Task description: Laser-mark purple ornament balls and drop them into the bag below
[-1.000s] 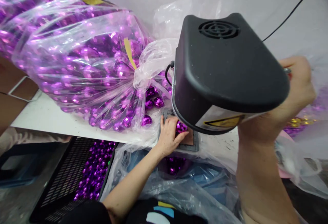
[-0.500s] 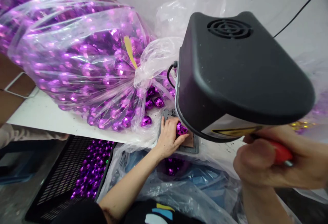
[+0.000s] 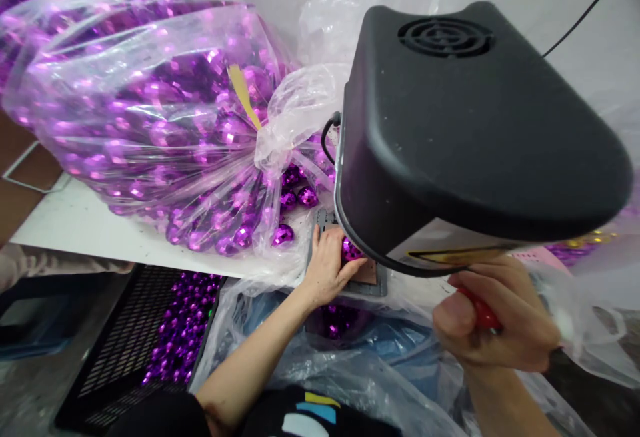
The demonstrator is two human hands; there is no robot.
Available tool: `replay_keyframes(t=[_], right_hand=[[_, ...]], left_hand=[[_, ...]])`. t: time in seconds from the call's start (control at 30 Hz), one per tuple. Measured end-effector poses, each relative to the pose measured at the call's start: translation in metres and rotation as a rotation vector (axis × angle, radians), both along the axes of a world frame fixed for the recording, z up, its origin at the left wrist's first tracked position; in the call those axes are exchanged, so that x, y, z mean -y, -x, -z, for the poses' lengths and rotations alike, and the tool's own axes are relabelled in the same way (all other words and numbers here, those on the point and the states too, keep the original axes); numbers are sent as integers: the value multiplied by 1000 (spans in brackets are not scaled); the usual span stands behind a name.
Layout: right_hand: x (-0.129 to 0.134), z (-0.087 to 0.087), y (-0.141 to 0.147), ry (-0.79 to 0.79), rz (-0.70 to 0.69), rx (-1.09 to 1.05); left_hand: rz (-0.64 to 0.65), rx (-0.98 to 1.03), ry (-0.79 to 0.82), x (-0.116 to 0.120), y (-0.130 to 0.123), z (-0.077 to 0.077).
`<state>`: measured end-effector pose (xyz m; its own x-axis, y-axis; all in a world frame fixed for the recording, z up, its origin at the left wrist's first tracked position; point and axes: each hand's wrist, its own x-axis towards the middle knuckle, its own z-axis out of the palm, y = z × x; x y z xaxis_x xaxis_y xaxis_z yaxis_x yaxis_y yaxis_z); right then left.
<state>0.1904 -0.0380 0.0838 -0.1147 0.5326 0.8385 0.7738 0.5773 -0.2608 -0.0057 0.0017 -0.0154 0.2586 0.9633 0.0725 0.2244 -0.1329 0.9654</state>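
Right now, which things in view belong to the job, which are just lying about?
In the job:
purple ball, held by the left hand
red handle, gripped by the right hand
black machine and gray base
tied bag of matching balls, probably

Just lying about, apparently:
gold pieces at right
pink item
clear plastic by the wall

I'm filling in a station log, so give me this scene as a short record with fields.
Left grip: fingers and thumb around a shiny purple faceted ball, over a flat grey plate
Right grip: closed on a red handle
Equipment: black rounded housing with round vent
Tabletop: knotted clear plastic bag containing purple balls
Lower left: black mesh crate holding shiny purple pieces
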Motion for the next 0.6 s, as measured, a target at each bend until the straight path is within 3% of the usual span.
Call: replay_keyframes(t=[0.17, 0.4, 0.6], right_hand=[[3, 4, -3, -15, -23, 62], [2, 14, -7, -69, -48, 44], [-6, 38, 0, -61, -20, 32]], left_hand=[[6, -15, 29, 0, 0, 0], [56, -118, -62, 0, 2, -1], [59, -101, -28, 1, 1, -2]])
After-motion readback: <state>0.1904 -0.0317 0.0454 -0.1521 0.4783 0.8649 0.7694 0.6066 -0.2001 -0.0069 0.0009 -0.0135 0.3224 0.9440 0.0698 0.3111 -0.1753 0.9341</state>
